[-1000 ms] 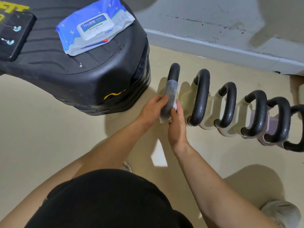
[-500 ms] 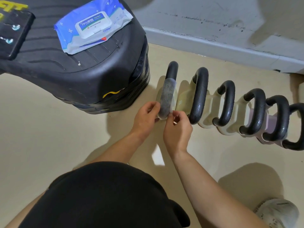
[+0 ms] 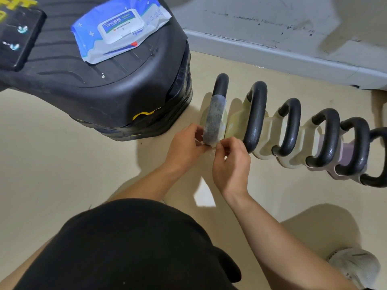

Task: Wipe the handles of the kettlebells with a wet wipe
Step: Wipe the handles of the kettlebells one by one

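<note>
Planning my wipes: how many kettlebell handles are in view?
6, in a row on the floor: first handle under the wipe, then second, third, fourth, fifth, and sixth cut off at the right edge. More may lie beyond.

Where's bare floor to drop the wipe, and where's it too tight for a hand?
Free: floor left of the left hand, below the black stack; the strip between the kettlebell row and the baseboard; floor between the right forearm and the shoe. Crowded: gaps between handles, and between the first handle and the stack.
</note>
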`<state>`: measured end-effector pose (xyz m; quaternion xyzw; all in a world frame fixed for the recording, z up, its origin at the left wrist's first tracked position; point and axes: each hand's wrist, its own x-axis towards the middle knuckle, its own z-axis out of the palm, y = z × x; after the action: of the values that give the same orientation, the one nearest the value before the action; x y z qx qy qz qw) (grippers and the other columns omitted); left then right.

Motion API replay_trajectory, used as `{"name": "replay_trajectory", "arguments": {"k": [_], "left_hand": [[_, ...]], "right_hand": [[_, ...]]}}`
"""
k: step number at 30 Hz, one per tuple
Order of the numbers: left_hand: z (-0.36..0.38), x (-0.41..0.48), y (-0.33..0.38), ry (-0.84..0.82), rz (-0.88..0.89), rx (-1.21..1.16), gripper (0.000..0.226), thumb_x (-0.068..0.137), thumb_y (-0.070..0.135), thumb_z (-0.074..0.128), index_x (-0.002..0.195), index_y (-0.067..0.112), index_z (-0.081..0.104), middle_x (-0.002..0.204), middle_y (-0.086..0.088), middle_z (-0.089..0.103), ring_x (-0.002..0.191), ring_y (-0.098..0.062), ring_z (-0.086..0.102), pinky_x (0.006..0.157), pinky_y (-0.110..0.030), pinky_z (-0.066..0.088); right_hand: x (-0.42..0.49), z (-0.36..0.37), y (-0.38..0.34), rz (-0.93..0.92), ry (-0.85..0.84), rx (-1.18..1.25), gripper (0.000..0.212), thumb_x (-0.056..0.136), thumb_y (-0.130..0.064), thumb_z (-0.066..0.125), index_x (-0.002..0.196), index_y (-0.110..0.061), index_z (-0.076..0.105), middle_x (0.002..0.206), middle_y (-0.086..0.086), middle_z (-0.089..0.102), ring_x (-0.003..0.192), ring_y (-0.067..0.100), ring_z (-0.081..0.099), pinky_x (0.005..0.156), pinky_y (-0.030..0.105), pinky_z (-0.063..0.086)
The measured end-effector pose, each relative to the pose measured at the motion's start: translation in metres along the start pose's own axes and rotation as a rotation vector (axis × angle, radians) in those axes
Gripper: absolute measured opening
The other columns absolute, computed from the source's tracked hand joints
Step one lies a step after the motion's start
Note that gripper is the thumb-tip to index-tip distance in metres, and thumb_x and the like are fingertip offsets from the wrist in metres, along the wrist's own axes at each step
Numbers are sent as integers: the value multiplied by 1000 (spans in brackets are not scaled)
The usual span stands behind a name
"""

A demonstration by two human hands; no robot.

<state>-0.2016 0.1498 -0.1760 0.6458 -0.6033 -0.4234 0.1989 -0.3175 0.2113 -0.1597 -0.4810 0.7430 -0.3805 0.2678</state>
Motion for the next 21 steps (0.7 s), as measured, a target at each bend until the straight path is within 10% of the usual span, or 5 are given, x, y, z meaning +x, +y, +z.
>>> {"name": "replay_trajectory", "arguments": {"k": [7,21], "left_hand": [[-1,-4,-12,82,-78,-76,14,73,20,84,70,23,69,69,7,70,66,-8,65,66,-28,53],[-36,0,17,68,80,-198,13,75,10,79,78,21,74,74,3,74,71,-11,70,75,-30,59]], "right_hand": [[2,16,-1,11,-9,118,8,95,-8,65,100,-3,66,97,-27,55,93,-3,59,91,34,56],[10,10,-7,32,-50,36,10,87,-9,74,79,-7,68,82,1,69,77,16,63,74,26,50]]}}
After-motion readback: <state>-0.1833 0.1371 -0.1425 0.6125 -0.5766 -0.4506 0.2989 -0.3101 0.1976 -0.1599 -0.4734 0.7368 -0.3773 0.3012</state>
